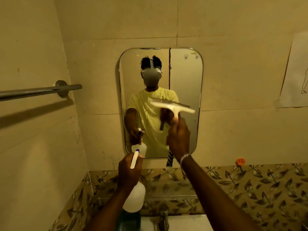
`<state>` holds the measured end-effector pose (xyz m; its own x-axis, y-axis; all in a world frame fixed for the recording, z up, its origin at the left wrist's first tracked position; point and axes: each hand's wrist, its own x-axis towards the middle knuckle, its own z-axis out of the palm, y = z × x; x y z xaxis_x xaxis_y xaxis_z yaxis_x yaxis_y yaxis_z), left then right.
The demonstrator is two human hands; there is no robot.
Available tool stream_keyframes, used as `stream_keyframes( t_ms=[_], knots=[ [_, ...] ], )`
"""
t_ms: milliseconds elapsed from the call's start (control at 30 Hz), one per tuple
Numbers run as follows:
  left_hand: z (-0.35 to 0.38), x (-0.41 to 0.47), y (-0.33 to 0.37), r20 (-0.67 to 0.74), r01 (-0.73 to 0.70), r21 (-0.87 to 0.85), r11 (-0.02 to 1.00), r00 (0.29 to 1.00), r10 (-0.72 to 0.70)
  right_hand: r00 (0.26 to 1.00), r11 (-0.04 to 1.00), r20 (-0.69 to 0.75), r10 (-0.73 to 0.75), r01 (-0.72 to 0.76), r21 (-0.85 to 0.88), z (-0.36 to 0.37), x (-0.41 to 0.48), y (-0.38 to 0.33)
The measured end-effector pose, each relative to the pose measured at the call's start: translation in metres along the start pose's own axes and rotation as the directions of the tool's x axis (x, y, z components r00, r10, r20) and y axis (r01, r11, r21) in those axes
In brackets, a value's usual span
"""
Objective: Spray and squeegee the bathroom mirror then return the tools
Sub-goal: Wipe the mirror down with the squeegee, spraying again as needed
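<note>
A rounded rectangular mirror [183, 72] hangs on the tiled wall ahead. My left hand [128, 174] grips a translucent spray bottle [134, 199] with a white and blue nozzle aimed at the mirror's lower left. My right hand [179, 139] holds a white squeegee [173, 106] by its handle, its blade tilted against the mirror's middle right and blurred. Wet streaks show on the glass left of the blade. A person in a yellow shirt is reflected in the mirror.
A metal towel bar [40, 90] juts from the left wall. A tap [164, 214] and white basin [188, 222] lie below, under leaf-patterned tiles. An orange hook [240, 161] and a paper sheet [295, 72] are on the right wall.
</note>
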<state>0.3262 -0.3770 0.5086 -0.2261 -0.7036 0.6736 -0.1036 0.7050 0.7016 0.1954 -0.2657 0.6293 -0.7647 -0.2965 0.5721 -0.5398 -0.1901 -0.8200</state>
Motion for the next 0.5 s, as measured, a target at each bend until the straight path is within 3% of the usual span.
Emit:
stream_keyframes(
  t_ms=[167,300,500],
  knots=[
    [-0.004,0.001,-0.003,-0.010,-0.023,-0.015,1.000,1.000,0.023,0.985,0.985,-0.011,-0.175,0.175,-0.003,0.023,0.079,-0.092],
    [-0.010,0.005,-0.005,-0.019,0.003,0.011,1.000,1.000,-0.003,0.994,0.993,-0.041,-0.106,0.108,0.043,0.036,0.126,-0.141],
    [-0.017,0.010,-0.015,-0.030,0.009,0.025,1.000,1.000,-0.009,0.994,0.990,0.006,-0.109,0.109,-0.083,0.067,0.115,-0.146]
  ],
)
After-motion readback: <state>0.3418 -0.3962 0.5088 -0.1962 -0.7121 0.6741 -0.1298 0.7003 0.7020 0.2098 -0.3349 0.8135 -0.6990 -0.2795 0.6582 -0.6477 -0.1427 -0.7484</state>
